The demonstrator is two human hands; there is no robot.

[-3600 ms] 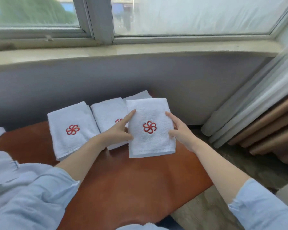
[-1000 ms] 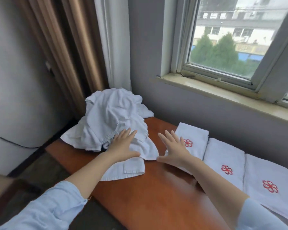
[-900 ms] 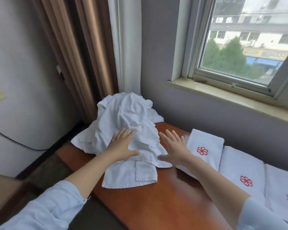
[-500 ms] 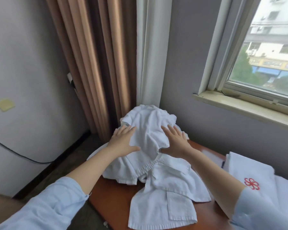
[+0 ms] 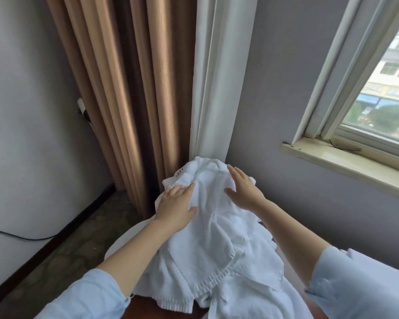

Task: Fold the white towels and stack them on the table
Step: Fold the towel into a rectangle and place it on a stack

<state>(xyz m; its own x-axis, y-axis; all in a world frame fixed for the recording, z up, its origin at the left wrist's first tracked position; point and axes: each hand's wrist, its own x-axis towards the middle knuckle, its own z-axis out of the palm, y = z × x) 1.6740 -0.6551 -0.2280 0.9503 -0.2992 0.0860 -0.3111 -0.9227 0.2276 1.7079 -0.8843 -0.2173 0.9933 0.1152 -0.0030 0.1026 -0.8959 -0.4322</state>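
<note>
A crumpled heap of white towels (image 5: 217, 245) fills the lower middle of the head view, lying on the brown table (image 5: 145, 307), of which only a sliver shows at the bottom. My left hand (image 5: 176, 207) lies flat on the heap's left side with straight fingers. My right hand (image 5: 242, 187) rests on the upper right of the heap, fingers spread and straight. Neither hand grips any cloth. The folded towels are out of view.
Brown curtains (image 5: 124, 88) and a white curtain (image 5: 217, 77) hang just behind the heap. A grey wall and window sill (image 5: 346, 162) run along the right. A dark cable (image 5: 16, 236) lies by the left wall above the floor (image 5: 62, 256).
My view has swung left and up, away from the folded towels. Both hands have slid further up the towel heap; the right hand now sits near its top.
</note>
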